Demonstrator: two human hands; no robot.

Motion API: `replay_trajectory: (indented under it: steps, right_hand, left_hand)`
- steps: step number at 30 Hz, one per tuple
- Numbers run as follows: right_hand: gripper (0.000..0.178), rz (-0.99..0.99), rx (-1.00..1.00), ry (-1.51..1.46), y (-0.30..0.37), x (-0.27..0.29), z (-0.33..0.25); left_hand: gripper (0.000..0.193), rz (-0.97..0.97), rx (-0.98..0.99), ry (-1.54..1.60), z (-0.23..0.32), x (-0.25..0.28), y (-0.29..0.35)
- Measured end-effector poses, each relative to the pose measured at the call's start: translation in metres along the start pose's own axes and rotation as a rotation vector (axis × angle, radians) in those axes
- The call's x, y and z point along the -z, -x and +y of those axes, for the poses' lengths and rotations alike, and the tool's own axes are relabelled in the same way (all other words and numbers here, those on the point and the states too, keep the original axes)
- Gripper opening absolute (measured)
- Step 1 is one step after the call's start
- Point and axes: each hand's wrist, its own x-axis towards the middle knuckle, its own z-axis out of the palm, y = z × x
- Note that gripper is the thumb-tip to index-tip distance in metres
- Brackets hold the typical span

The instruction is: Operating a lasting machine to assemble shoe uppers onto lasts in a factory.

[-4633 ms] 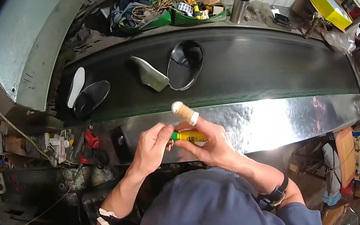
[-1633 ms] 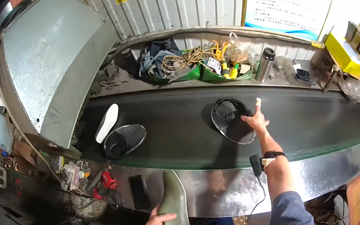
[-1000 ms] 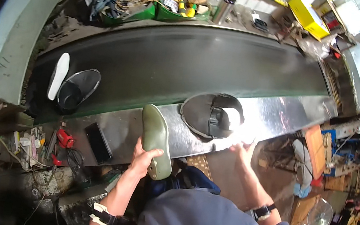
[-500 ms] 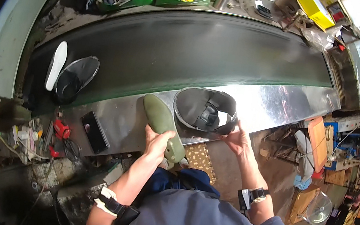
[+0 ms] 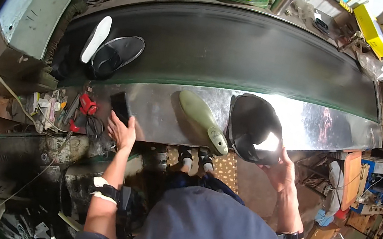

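My left hand [image 5: 121,130] is at the lower left of the frame, by the near edge of the shiny metal worktop [image 5: 331,130]. Its fingers are spread apart and rest on a black phone [image 5: 120,106] that lies flat there. Half a second ago this hand was gripping the heel of the green shoe form [image 5: 201,119]. It has let go and moved left. The shoe form now lies alone on the worktop in the middle of the frame, with its toe pointing up and left and its heel near the edge.

My right hand [image 5: 281,171] is at the lower right of the middle. Its fingers curl around the bottom edge of the black shoe upper [image 5: 255,128] and grip it. The upper sits just beside the shoe form, on its right, with a small gap between them. A bright patch shows inside it near my fingers. It was in this hand before too, and it has moved a little right in the frame.

The dark belt [image 5: 233,50] runs across the top of the frame. At the upper left on the belt lie a white insole [image 5: 96,38] and another black upper [image 5: 117,54], touching each other, the same as before. A red tool [image 5: 85,103] lies left of the phone.
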Motion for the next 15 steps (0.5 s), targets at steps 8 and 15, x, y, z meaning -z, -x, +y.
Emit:
replay_trajectory:
  steps: [8, 15]
  right_hand:
    - [0.033, -0.161, 0.478, 1.302, 0.020, -0.063, 0.009]
    - [0.032, -0.608, 1.275, 1.759, -0.019, -0.022, 0.092]
  left_hand:
    - [0.054, -0.861, 0.031, 1.452, 0.127, 0.035, 0.051]
    - [0.036, -1.310, 0.409, 1.326, 0.160, 0.005, 0.030]
